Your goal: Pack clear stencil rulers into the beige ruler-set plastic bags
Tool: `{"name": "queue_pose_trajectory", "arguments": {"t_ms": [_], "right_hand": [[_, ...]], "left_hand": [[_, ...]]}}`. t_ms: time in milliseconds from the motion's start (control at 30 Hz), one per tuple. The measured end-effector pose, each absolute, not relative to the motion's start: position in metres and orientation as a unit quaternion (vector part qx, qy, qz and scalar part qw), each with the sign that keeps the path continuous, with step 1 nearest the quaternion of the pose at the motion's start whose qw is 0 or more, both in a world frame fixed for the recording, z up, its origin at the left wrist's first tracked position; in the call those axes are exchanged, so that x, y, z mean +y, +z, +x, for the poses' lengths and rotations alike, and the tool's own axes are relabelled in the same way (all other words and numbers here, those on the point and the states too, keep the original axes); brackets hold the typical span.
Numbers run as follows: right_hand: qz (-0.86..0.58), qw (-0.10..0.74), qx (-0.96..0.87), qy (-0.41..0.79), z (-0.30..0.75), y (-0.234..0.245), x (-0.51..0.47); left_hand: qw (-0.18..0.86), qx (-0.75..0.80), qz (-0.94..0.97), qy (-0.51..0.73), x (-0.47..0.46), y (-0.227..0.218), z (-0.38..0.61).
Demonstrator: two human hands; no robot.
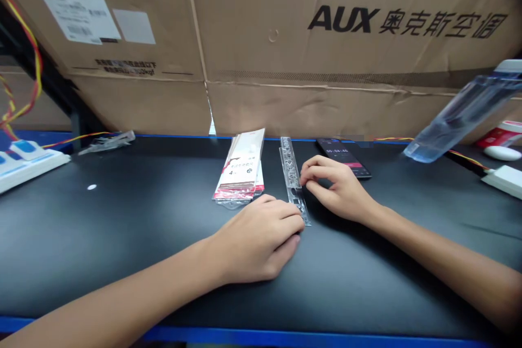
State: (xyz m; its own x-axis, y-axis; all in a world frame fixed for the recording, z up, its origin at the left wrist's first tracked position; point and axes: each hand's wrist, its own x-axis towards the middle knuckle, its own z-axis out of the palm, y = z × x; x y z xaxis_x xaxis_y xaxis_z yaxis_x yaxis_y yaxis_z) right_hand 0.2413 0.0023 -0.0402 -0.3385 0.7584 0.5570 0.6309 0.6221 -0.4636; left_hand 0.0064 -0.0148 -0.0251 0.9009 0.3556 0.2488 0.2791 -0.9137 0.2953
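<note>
Clear plastic rulers (290, 166) lie stacked, slightly offset, on the dark tabletop and point away from me. My left hand (263, 236) rests on the table with its fingers curled together, fingertips at the near end of the rulers. From the right, my right hand (336, 187) pinches at the rulers' edge around the middle, thumb and index finger close together. Left of the rulers is a fanned pile of packets in clear wrappers with white and red cards (241, 166). Behind my right hand lies a phone (353, 166) running a timer.
A large cardboard box (253, 27) stands along the back edge. At the right a clear plastic bottle (460, 111) leans over, near a white power strip (505, 179). Another power strip (32, 166) with wires and crumpled clear plastic (108, 142) are on the left.
</note>
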Motion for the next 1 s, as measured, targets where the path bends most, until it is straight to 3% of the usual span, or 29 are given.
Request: {"name": "queue_pose_trajectory", "arguments": {"t_ms": [300,533,1000], "right_hand": [[-0.417,0.390,-0.811,0.125,0.242,-0.040,0.002],[-0.405,0.405,-0.753,0.323,0.221,-0.031,-0.022],[-0.334,0.435,-0.769,0.327,0.203,-0.023,-0.048]], "left_hand": [[0.128,0.201,0.961,0.139,-0.013,-0.026,0.005],[0.161,0.206,0.951,0.162,-0.007,-0.028,0.006],[0.184,0.212,0.946,0.164,-0.001,-0.027,0.009]]}}
